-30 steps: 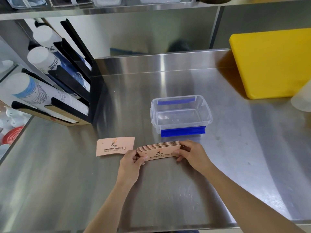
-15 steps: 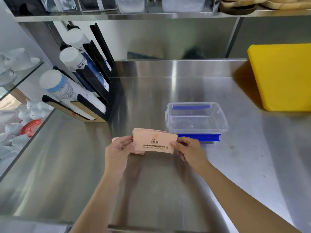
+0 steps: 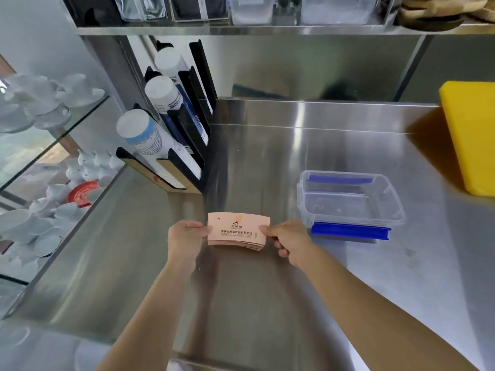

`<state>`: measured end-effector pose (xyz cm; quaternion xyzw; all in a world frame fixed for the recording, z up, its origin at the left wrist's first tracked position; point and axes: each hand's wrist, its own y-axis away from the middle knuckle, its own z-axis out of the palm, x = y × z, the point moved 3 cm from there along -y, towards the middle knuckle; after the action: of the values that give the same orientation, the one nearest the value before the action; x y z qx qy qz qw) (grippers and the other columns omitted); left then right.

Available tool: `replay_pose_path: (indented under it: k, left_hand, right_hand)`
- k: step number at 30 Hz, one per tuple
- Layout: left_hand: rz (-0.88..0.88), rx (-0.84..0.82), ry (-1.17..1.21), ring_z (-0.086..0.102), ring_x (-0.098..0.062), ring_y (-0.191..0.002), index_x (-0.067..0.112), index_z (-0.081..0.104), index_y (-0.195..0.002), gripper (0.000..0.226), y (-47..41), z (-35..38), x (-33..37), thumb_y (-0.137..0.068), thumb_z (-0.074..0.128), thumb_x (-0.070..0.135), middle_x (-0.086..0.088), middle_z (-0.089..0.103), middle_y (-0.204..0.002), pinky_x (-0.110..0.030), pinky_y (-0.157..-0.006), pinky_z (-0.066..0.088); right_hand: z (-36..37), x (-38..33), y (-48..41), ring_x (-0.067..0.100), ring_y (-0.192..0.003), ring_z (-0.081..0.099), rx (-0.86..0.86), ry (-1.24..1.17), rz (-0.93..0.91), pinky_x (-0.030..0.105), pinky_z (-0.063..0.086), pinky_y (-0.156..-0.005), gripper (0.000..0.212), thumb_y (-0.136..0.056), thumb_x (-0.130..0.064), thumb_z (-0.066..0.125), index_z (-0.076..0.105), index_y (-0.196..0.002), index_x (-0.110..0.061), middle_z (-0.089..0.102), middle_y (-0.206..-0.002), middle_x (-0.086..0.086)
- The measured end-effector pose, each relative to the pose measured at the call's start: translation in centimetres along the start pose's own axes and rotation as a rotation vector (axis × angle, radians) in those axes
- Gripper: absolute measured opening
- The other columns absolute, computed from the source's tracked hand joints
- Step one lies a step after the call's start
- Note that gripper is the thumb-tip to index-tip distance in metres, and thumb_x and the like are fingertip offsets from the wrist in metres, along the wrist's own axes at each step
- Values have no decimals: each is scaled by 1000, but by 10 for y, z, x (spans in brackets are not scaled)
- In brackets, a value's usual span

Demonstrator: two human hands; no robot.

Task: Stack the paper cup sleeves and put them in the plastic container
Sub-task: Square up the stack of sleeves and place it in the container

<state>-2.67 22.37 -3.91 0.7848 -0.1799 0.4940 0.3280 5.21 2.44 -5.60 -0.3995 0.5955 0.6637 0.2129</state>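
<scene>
A stack of flat pink paper cup sleeves (image 3: 237,230) with printed text lies between both hands, just over the steel counter (image 3: 267,303). My left hand (image 3: 186,241) pinches its left end. My right hand (image 3: 288,241) pinches its right end. The clear plastic container (image 3: 348,202) with blue clips stands open and empty to the right of the stack, close to my right hand. No separate sleeve shows on the counter.
A black rack of paper cup stacks (image 3: 166,137) stands at the back left. A yellow cutting board (image 3: 471,140) leans at the far right. A glass shelf with white cups (image 3: 40,108) runs along the left. An overhead steel shelf (image 3: 267,29) carries bins.
The stack has been lifted from the counter, carried left over the lone sleeve and set onto it. The lone sleeve no longer shows apart. The camera view swung left.
</scene>
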Motion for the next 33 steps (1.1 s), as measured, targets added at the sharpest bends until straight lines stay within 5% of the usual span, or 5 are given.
replay_pose_path:
  k: [12,19,23,29,33]
  left_hand:
    - [-77,-60,-101,52,-21,-59,8,61,-79,15,-31,2,-26,-71,73,12,-10,62,-79,-29,-61,42]
    - [-161,-227,-321,51,-22,-65,-1,64,-84,57,-43,10,-20,-53,84,43,-8,58,-73,-31,-65,44]
    - [-136,-357,-446,55,-21,-72,3,64,-98,61,-44,21,-16,-54,85,38,-6,65,-85,-28,-57,37]
    - [-163,-497,-406,62,-24,-102,7,64,-104,70,-43,20,-19,-43,85,33,-7,71,-105,-39,-100,44]
    - [-55,-604,-303,65,-13,-86,13,64,-96,34,-26,19,-22,-66,77,1,-5,71,-96,-17,-73,52]
  right_hand:
    - [4,13,-21,14,-48,29,99,138,27,24,21,-40,38,-73,-26,77,41,-72,-14,38,-62,2]
    - [8,13,-25,14,-46,23,55,164,57,21,18,-36,47,-65,-29,82,43,-86,-12,34,-59,3]
    - [10,17,-31,15,-46,22,30,156,72,19,19,-35,46,-63,-24,84,43,-80,-12,36,-60,5]
    - [8,18,-26,16,-48,30,16,184,37,19,22,-35,44,-62,-26,84,51,-85,-7,38,-59,4]
    - [4,15,-11,13,-49,45,-35,214,-86,23,32,-37,44,-66,-17,81,58,-101,-5,58,-68,5]
